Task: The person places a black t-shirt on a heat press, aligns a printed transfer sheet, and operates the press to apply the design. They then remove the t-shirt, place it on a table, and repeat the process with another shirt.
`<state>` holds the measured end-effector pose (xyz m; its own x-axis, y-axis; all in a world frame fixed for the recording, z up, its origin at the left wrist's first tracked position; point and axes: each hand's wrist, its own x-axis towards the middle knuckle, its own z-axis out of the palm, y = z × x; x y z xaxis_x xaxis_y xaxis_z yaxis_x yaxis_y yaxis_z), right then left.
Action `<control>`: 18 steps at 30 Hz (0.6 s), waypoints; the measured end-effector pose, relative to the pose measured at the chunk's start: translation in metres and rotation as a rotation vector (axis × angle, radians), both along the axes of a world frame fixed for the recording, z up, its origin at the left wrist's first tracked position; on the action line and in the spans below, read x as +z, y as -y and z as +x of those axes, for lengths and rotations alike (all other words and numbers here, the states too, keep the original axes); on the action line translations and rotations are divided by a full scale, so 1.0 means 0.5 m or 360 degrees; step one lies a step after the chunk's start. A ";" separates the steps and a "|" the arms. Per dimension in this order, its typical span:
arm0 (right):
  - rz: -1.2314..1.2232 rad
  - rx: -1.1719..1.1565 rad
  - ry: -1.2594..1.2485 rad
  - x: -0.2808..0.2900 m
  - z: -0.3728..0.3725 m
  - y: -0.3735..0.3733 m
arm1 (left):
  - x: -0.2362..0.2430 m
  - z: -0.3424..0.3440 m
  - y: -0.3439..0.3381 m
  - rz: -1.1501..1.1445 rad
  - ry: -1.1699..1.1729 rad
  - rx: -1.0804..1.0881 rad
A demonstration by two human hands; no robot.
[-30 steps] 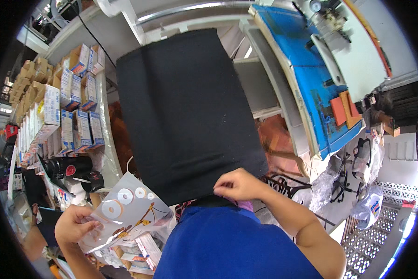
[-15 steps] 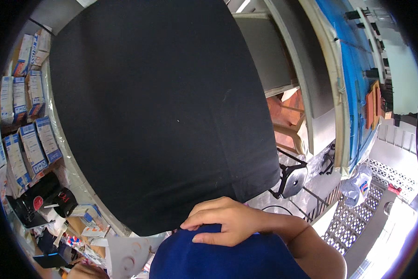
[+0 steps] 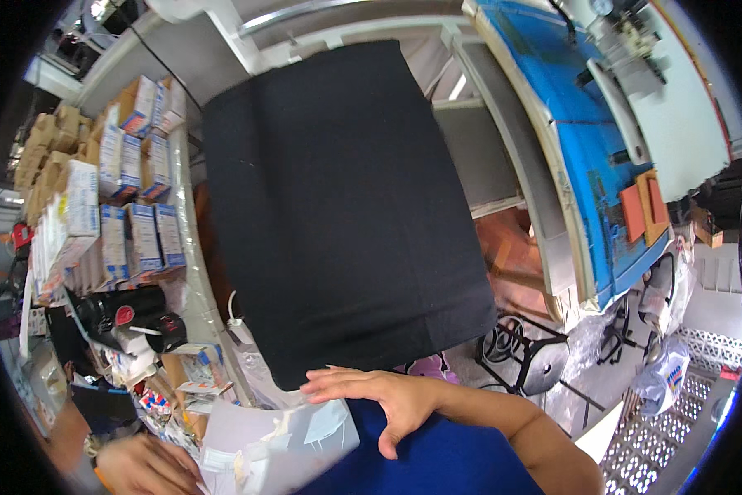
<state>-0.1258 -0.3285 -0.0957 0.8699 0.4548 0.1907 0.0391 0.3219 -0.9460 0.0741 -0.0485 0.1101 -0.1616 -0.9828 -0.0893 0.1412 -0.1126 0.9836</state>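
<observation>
A broad black cloth point(image 3: 346, 198) lies smooth, almost a flat rectangle, in front of me. My right hand point(image 3: 383, 398) is over its near edge, fingers stretched out and thumb apart, against my blue clothing. Under those fingertips reaches a whitish translucent sheet point(image 3: 259, 437) with pale patches on it, its lower part blurred. At the lower left, my left hand point(image 3: 152, 466) has its fingers bent at the sheet's left edge and seems to grip it; the fingertips are partly blurred.
Stacked white-and-blue cardboard boxes point(image 3: 144, 235) line the left side, with a black container point(image 3: 123, 309) nearer me. On the right stands a blue-topped table point(image 3: 589, 140) bearing orange-brown blocks point(image 3: 643, 210). A black round-seated stool point(image 3: 544, 367) is below it.
The sheet has come up and right, toward my right hand. My left hand has risen further into view. My right fingers have straightened, and the view has shifted, showing the cloth's far edge.
</observation>
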 end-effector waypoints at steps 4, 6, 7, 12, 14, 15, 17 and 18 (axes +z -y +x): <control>-0.0067 -0.0281 0.0023 0.048 -0.015 -0.017 | 0.049 0.026 -0.044 -0.0110 0.0126 0.0506; -0.0115 -0.0451 -0.0157 0.075 -0.007 -0.002 | 0.075 0.099 0.004 0.0015 0.0503 0.0386; -0.0143 -0.0577 -0.0334 0.111 0.002 0.019 | 0.075 0.129 0.045 0.0002 0.0588 0.0555; -0.0369 -0.1196 -0.0969 0.075 0.026 0.143 | -0.251 0.335 0.133 0.0008 0.1678 0.2033; -0.0687 -0.1231 -0.1137 0.052 0.029 0.206 | -0.364 0.337 0.205 -0.0047 0.1936 0.1900; -0.0571 -0.1355 -0.1098 0.036 0.026 0.217 | -0.412 0.338 0.231 -0.0201 0.1994 0.1824; -0.0841 -0.1486 -0.1122 0.026 0.017 0.248 | -0.433 0.314 0.294 -0.0250 0.2352 0.1688; -0.0875 -0.1514 -0.1109 0.021 0.015 0.257 | -0.444 0.317 0.301 -0.0234 0.2329 0.1654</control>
<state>-0.1184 -0.4571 -0.0852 0.7323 -0.5177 -0.4423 -0.5139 0.0060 -0.8578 0.2324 -0.1992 -0.1119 0.5835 -0.6324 0.5094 -0.8120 -0.4632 0.3551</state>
